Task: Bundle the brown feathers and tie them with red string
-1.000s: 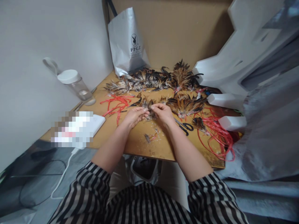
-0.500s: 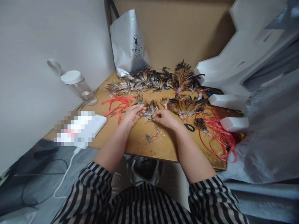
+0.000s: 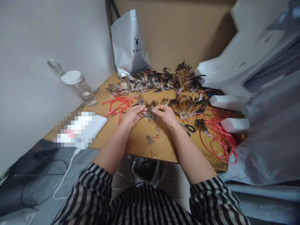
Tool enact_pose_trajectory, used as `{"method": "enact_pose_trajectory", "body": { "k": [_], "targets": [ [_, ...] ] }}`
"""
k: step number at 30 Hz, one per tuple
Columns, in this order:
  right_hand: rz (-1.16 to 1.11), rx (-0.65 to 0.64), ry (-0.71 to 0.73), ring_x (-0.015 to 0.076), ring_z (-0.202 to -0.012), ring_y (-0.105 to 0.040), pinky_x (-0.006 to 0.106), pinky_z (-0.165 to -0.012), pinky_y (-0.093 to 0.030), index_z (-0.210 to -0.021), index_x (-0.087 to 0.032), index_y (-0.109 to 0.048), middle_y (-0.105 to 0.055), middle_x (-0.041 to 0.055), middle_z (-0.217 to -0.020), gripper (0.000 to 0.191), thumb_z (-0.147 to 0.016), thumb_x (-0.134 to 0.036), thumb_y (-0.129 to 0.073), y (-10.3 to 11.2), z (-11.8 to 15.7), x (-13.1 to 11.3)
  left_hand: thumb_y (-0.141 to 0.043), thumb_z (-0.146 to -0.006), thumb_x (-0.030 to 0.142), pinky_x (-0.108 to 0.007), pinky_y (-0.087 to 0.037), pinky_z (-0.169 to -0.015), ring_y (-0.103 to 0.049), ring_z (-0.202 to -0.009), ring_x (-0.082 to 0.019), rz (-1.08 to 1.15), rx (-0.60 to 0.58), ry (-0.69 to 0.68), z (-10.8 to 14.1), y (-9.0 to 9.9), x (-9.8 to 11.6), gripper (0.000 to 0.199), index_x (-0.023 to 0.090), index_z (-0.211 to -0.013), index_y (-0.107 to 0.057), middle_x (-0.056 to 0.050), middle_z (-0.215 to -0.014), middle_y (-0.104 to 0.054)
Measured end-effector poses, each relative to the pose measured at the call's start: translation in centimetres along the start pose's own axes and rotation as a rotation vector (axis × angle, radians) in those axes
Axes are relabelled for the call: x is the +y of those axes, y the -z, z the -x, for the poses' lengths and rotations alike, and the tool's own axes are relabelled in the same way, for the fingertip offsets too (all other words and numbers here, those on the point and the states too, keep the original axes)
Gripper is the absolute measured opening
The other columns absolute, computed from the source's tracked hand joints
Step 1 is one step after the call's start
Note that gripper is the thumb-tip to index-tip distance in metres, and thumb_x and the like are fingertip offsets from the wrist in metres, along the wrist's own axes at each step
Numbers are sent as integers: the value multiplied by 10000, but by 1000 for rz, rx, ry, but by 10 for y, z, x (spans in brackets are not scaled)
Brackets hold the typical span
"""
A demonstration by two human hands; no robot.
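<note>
A small heap of loose brown and grey feathers (image 3: 150,116) lies on the table between my hands. My left hand (image 3: 134,115) is at the heap's left side, thumb and fingertips pinched together; whatever they hold is too small to make out. From the right, my right hand (image 3: 167,115) pinches at the brown feathers in the heap's upper part. Just beyond my left fingertips is a small feather tuft (image 3: 141,99). Black-handled scissors (image 3: 189,127) lie by my right wrist, their blades partly hidden by the arm.
Feather bunches (image 3: 150,80) line the back, with another tied group (image 3: 191,106) at right. Red plastic strips lie left (image 3: 118,106) and right (image 3: 221,134). A bottle (image 3: 78,86), a blurred-out device (image 3: 79,129), a silver bag (image 3: 128,43) and white foam (image 3: 234,125) surround the work.
My right hand has moved up and slightly away from me, from the heap's near end to its upper part. More of the scissors shows. My left hand stays nearly still.
</note>
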State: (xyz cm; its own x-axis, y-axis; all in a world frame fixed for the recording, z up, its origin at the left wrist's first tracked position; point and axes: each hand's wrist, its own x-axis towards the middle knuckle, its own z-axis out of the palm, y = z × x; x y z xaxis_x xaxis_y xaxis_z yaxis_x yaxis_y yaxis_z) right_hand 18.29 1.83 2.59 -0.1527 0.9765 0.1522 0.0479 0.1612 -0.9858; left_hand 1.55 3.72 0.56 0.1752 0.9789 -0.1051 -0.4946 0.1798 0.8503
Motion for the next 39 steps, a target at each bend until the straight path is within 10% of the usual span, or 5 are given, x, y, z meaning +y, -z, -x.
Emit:
{"method": "enact_pose_trajectory", "body": {
  "k": [5, 11, 21, 33, 39],
  "targets": [
    [-635, -146, -252, 22, -406, -286, 160, -382, -184, -671, -170, -492, -380, -82, -513, 249, -600, -251, -716, 17, -2, -8, -631, -703, 138, -113, -441, -483, -584, -576, -48, -18, -132, 77, 5, -3, 2, 114, 81, -802, -634, -79, -836, -668],
    [-861, -142, -355, 12, -403, -317, 139, -359, -224, -655, -170, -479, -432, -78, -529, 246, -598, -179, -718, 17, -4, -5, -646, -697, 155, -132, -463, -528, -604, -594, -74, -133, -277, 198, 12, -5, -1, 175, 65, -847, -655, -105, -785, -673],
    [-846, -112, -323, 14, -434, -393, 125, -373, -295, -708, -170, -538, -518, -56, -591, 214, -601, -203, -720, 12, -5, -3, -616, -698, 79, -125, -474, -534, -598, -567, -70, -55, -258, 230, 10, -5, -4, 51, 69, -741, -641, -69, -672, -654],
    [-194, -108, -20, 97, -626, -560, 233, -616, -431, -833, -164, -629, -626, -1, -701, 309, -572, -304, -717, -8, 4, -2, -516, -733, -15, -92, -475, -524, -594, -534, -56, 96, -119, 266, 9, -9, 1, 141, 74, -688, -617, -51, -605, -620],
    [-230, 30, -80, 52, -424, -415, 203, -444, -331, -658, -150, -601, -562, -28, -531, 243, -563, -339, -719, -4, 2, -4, -551, -737, 43, -115, -473, -507, -627, -609, -90, 16, -206, 271, 8, -6, -3, 124, 66, -809, -650, -88, -724, -665]
  ]
}}
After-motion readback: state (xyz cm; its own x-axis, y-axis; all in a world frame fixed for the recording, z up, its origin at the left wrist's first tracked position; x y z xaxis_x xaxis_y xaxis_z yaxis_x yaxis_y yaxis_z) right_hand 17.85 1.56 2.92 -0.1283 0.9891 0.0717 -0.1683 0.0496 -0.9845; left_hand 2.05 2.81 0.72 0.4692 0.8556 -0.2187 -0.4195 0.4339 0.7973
